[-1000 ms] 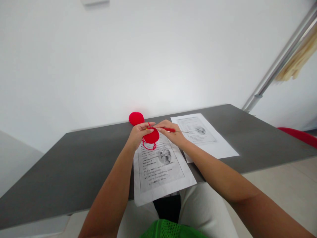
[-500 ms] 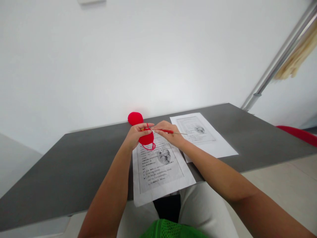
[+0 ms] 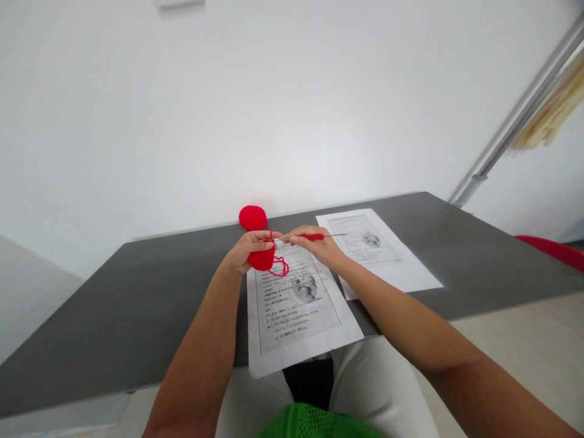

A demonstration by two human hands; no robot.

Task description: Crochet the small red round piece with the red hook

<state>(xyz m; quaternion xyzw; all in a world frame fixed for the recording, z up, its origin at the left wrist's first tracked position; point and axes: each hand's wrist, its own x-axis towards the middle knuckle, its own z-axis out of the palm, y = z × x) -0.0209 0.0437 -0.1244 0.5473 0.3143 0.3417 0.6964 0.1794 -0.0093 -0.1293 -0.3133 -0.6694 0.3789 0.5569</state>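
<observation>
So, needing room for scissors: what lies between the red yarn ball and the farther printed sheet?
Only bare grey table, seen in the head view.

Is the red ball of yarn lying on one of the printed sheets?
No, the red ball of yarn sits on the grey tabletop beyond them.

the left fingers (image 3: 260,244) hide part of the red crochet piece (image 3: 263,261), and print on the near sheet (image 3: 301,316) is unreadable.

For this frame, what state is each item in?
Red crocheted piece: held in left hand.
Red-handled metal crochet hook: pinched in right hand, roughly level.
Red yarn ball: resting on grey table.
Nearer printed paper sheet: flat, overhanging the table edge.
Farther printed paper sheet: flat on the table.
</observation>
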